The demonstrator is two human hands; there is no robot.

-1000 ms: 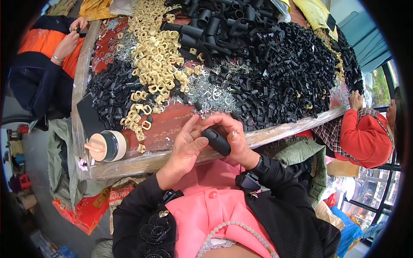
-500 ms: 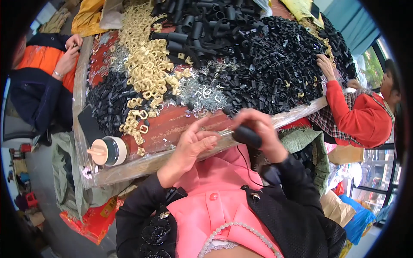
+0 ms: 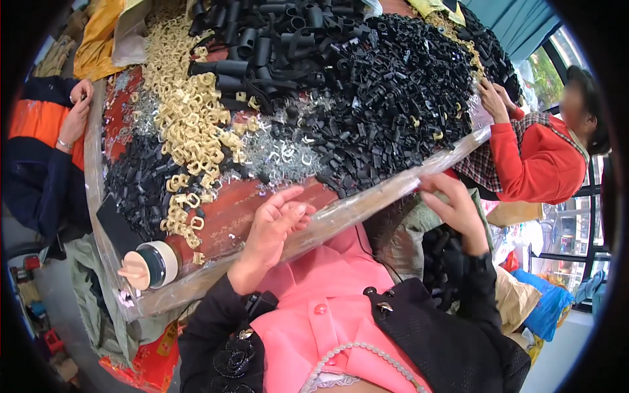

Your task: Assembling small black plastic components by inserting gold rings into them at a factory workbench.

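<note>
The left hand is raised over the near edge of the red-topped counter, its index finger stretched out and the other fingers curled near the thumb; whether anything small sits between them I cannot tell. The right hand hangs off to the right, thumb and fingers apart with nothing visible between them, above an olive-grey woven sack. Inside that sack, below the right fingers, lie black moulded pieces.

Just beyond the left fingertips is a scatter of small silver metal clips — the loose parts nearest that hand. Farther out, ahead of both sets of fingers, spreads a broad heap of small black plastic pieces, with larger black hollow cylinders beyond. Left of and ahead of the left fingers runs a band of cream-coloured plastic buckles; a round jar with a beige lid stands to their left, nearer the body. A co-worker in a red-sleeved top sits to the right of the right fingers.
</note>
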